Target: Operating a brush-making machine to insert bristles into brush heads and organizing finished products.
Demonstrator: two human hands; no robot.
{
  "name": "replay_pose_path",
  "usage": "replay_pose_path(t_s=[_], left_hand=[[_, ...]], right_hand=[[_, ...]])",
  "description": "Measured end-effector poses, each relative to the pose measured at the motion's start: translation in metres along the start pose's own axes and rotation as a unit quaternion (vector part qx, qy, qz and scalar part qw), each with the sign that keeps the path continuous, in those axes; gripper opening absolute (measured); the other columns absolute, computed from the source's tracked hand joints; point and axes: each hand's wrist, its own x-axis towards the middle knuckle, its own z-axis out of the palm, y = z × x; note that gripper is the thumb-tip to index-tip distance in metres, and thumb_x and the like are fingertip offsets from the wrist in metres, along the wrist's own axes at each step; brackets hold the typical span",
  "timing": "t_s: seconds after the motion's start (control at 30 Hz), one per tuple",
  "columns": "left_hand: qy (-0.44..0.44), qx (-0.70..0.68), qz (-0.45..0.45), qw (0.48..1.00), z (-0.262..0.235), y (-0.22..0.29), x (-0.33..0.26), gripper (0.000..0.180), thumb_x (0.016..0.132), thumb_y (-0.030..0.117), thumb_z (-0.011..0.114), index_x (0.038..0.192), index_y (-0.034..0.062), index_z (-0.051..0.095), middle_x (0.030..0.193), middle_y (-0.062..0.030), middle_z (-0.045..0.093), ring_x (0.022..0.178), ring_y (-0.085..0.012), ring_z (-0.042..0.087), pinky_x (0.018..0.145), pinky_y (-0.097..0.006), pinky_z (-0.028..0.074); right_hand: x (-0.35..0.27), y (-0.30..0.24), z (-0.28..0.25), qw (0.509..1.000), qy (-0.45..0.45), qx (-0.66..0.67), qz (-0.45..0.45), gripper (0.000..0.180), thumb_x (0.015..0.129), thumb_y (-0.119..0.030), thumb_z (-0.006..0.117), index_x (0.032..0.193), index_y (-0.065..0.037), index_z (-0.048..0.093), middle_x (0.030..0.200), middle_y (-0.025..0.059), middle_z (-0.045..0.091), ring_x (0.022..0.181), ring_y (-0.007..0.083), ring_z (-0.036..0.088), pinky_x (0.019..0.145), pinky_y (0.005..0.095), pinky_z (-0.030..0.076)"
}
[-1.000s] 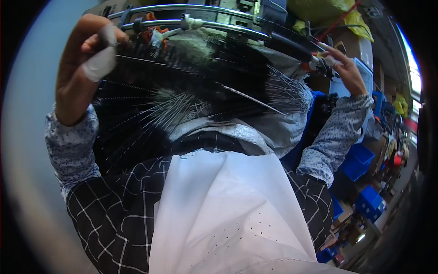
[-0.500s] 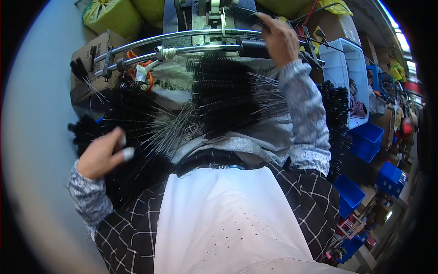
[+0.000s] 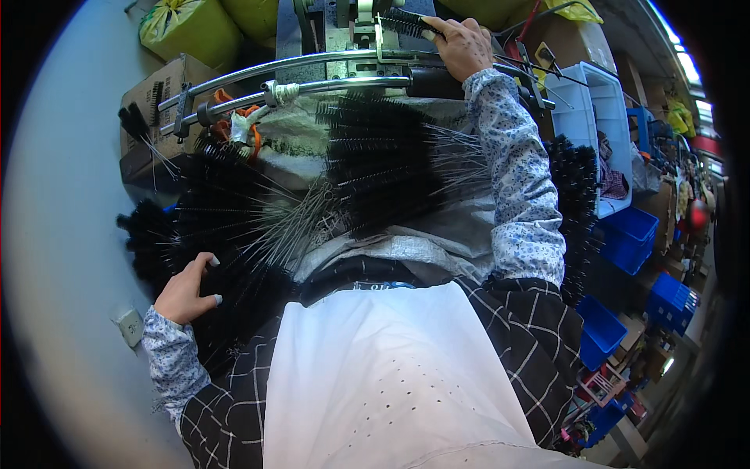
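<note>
At the top, my right hand (image 3: 463, 48) is closed round the near end of a black bristle brush (image 3: 408, 23), whose far end lies at the metal machine (image 3: 349, 41). My left hand (image 3: 187, 288) is at the lower left with fingers and thumb apart and nothing between them; pale tape or covers sit on its thumb and a fingertip. Beside it spreads a heap of black wire brushes (image 3: 226, 205) with bare wire stems (image 3: 293, 227) pointing inward. A second bundle of black brushes (image 3: 380, 160) lies in the middle, its stems toward my right forearm.
Two steel rails (image 3: 305, 60) cross in front of the machine. A cardboard box (image 3: 181, 78) stands at the left by the wall. To the right are a white crate (image 3: 580, 117), more black brushes (image 3: 574, 203) and blue bins (image 3: 627, 238). A light woven sack (image 3: 422, 248) lies under the bundles.
My right hand has moved slightly left with the brush, bringing it closer to the machine. My left hand has drawn back a little, down and away from the brush heap.
</note>
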Motion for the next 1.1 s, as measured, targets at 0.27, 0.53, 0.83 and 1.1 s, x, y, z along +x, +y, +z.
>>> replay_pose_path(t_s=[0.27,0.53,0.83,1.1], left_hand=[[-0.173,-0.122,-0.151,0.966,-0.023,0.008,0.003,0.055,0.058,0.012,0.063,0.103,0.006,0.033,0.069,-0.01,0.043,0.066,-0.0234,0.047,0.065,-0.032,0.039],[0.042,-0.292,-0.091,0.951,-0.05,0.002,-0.023,0.031,0.061,0.0,0.055,0.088,0.0047,0.041,0.08,-0.0008,0.04,0.069,-0.007,0.039,0.063,-0.021,0.034],[0.321,-0.469,0.318,0.759,-0.072,-0.023,-0.016,0.028,0.062,0.007,0.059,0.069,0.0144,0.033,0.067,-0.0014,0.033,0.061,-0.0129,0.027,0.057,-0.027,0.022],[0.312,-0.573,0.401,0.643,-0.098,-0.03,-0.039,0.026,0.062,0.003,0.056,0.067,0.0113,0.032,0.069,-0.0036,0.033,0.062,-0.0137,0.027,0.058,-0.028,0.021]], right_hand=[[0.001,0.009,0.006,0.998,-0.02,0.056,0.017,0.028,0.082,-0.029,0.047,0.108,-0.026,0.053,0.082,-0.0012,0.058,0.083,0.0173,0.046,0.075,0.0346,0.032],[0.029,0.007,-0.002,0.993,-0.119,-0.023,-0.013,0.042,0.076,-0.009,0.035,0.115,-0.023,0.044,0.109,0.0017,0.048,0.106,0.0206,0.036,0.084,0.04,0.027],[-0.009,0.047,0.008,0.987,-0.027,-0.087,0.131,0.051,0.075,-0.038,0.053,0.12,-0.017,0.041,0.113,0.008,0.047,0.104,0.0276,0.04,0.082,0.0474,0.028],[-0.004,0.028,0.021,0.981,0.003,0.098,0.166,0.037,0.077,-0.029,0.05,0.112,-0.015,0.05,0.109,0.0067,0.052,0.099,0.0239,0.05,0.083,0.0437,0.034]])
